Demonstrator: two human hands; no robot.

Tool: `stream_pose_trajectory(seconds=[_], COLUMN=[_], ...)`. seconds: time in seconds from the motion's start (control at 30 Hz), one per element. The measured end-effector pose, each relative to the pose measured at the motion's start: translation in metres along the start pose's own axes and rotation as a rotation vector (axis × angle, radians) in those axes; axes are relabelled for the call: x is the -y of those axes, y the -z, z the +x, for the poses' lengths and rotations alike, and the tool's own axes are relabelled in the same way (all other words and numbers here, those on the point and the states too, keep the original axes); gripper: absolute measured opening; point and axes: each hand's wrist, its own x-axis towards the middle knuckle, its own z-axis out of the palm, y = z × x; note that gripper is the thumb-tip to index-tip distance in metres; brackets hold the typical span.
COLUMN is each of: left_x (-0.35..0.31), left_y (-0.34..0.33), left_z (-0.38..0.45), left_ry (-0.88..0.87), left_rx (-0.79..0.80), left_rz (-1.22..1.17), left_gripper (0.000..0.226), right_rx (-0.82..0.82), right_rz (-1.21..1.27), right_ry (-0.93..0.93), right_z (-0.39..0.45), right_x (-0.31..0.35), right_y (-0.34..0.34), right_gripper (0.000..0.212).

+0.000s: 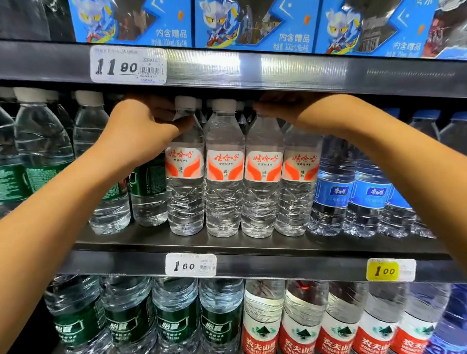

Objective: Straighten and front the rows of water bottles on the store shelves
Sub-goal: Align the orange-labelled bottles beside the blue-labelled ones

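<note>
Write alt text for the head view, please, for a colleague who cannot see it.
Two hands reach into a row of orange-labelled water bottles on the middle shelf: the left hand grips one bottle's neck and the right hand rests over the caps.

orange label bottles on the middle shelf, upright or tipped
Upright: the four orange-label bottles stand side by side on the middle shelf, labels facing forward.
</note>
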Motion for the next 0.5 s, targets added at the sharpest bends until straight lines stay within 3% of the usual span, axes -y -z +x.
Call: stream_pose_trajectory(seconds=[0.07,0.23,0.3,0.4,0.5], left_x=[0.001,0.001,-0.001,-0.001,0.001], left_y=[0.0,0.002,0.0,-0.003,-0.004], left_z=[-0.002,-0.003,-0.003,-0.003,0.0], left_ry=[-0.026,-0.033,-0.016,-0.047,-0.057], left_rx=[-0.001,-0.013,-0.013,-0.039,-0.043], left_rz=[0.025,0.075,0.021,-0.026,-0.017], left_gripper=[0.032,0.077,0.069,0.035,0.033], right_rx=[-0.02,-0.092,-0.125,-0.116,-0.107], right_rz=[-0.034,-0.17,-0.142,-0.164,-0.207], right_ry=[-0.001,-0.138,-0.13,-0.161,-0.157], right_z=[0.0,-0.012,-0.021,-0.026,-0.023], right_x=[-0.002,-0.024,-0.035,-0.044,-0.043], right_y=[0.0,0.006,0.007,0.009,0.013], right_gripper=[0.049,0.043,0.046,0.042,0.04])
